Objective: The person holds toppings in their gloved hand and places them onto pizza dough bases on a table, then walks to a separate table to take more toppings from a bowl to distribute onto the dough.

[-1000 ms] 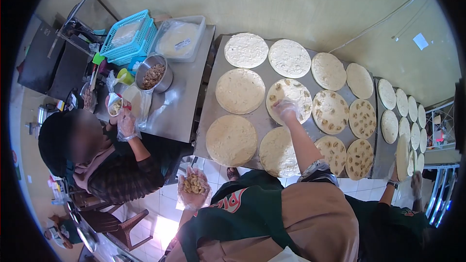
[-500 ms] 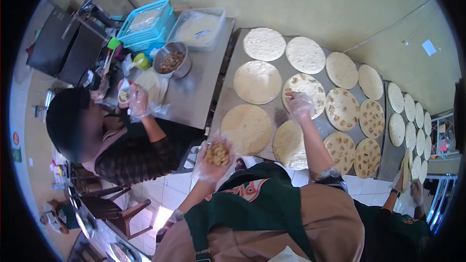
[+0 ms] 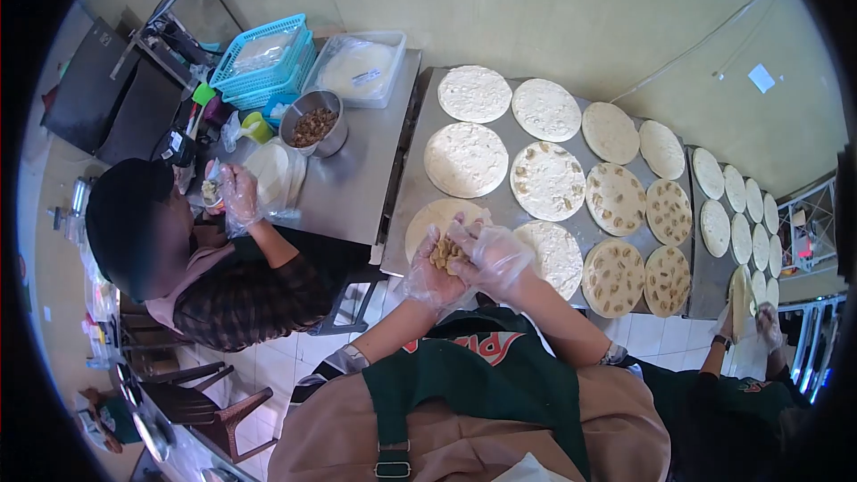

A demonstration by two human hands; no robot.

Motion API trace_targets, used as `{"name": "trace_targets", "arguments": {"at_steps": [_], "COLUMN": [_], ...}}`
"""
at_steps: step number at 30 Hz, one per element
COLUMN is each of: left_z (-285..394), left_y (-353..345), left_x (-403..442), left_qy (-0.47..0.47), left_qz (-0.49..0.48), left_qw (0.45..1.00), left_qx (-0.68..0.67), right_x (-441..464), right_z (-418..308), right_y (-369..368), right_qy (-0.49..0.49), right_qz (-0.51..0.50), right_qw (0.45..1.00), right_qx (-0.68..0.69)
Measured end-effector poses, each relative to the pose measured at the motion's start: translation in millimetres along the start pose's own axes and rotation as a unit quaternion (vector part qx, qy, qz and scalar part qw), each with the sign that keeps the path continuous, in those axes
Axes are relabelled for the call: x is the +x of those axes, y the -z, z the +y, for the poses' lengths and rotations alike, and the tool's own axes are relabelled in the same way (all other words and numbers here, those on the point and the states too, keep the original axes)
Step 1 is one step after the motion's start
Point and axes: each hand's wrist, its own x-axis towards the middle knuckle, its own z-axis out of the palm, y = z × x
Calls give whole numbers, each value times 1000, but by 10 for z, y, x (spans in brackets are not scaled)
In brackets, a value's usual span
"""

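My left hand (image 3: 430,278), in a clear plastic glove, is cupped palm up around a small heap of light-brown topping chunks (image 3: 446,255). The gloved fingers of my right hand (image 3: 496,257) are bent together over that heap and touch it. Both hands are above the front edge of a round pizza base (image 3: 430,221), partly covering it. Behind them, another pizza base (image 3: 546,180) carries a ring of chunks on its pale surface. Beside my right hand is a white-coated base (image 3: 552,259), with no chunks visible on its exposed part.
Several more bases lie on the metal table (image 3: 406,174), some dotted with chunks (image 3: 614,278). At left, a co-worker (image 3: 241,281) handles a small container near a metal pot (image 3: 314,121) of brown filling. Blue baskets (image 3: 263,58) stand behind. Another person's hands (image 3: 768,326) work at far right.
My right hand has left the base in the middle row and come to the heap in my left hand. My left hand has moved right. That base now shows more chunks along its edge.
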Motion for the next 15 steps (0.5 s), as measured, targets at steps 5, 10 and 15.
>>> {"name": "trace_targets", "arguments": {"at_steps": [5,10,15], "left_z": [-17,-35,-10], "left_y": [22,-113,17], "left_x": [29,-38,1], "left_qy": [11,26,56], "left_qz": [-23,-20,-58], "left_qw": [1000,999,997], "left_qx": [-14,-9,-10], "right_x": [-25,-122,-164], "right_z": [67,220,344], "right_y": [-27,-152,-146], "right_qy": [-79,-121,-136], "right_qz": [-31,52,88], "right_qw": [992,952,911], "right_qx": [99,275,380]}}
